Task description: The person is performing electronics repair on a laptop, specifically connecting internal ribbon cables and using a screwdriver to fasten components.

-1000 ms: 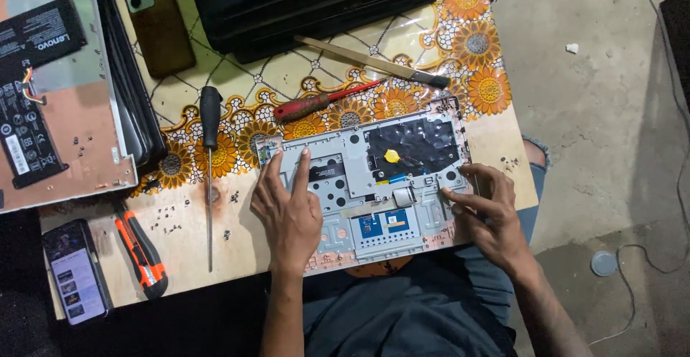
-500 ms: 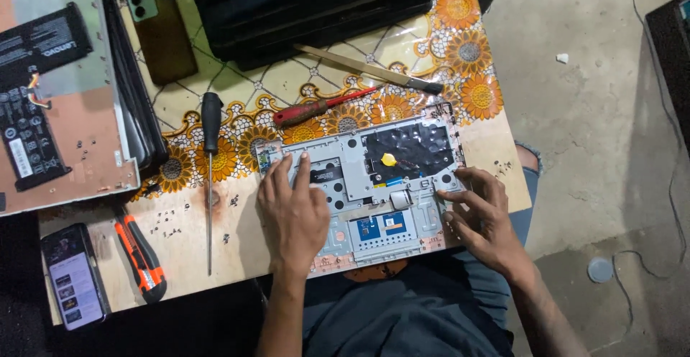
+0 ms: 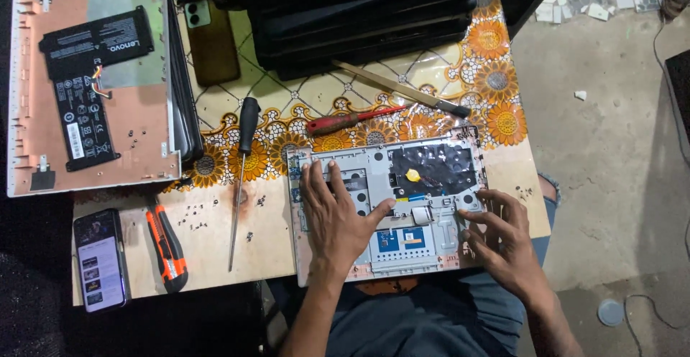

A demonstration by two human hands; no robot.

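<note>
An opened laptop base [image 3: 424, 177] lies on the table in front of me, its inner metal frame, black sheet and a yellow dot showing. My left hand [image 3: 336, 217] rests flat on its left half, fingers spread, thumb pointing right. Over the lower right corner of the base, my right hand [image 3: 503, 238] presses down with its fingertips. Neither hand holds a tool.
A long black-handled screwdriver [image 3: 243, 163], a red-handled screwdriver [image 3: 345, 120] and a flat blade [image 3: 402, 90] lie behind the base. An orange utility knife [image 3: 167, 246] and a phone [image 3: 100, 260] sit at left. A laptop cover with battery [image 3: 86, 84] and stacked laptops [image 3: 359, 19] stand farther back. Loose screws dot the table.
Both hands stay on the laptop base; my right hand's fingers shifted slightly at the lower right corner. The camera view moved a little.
</note>
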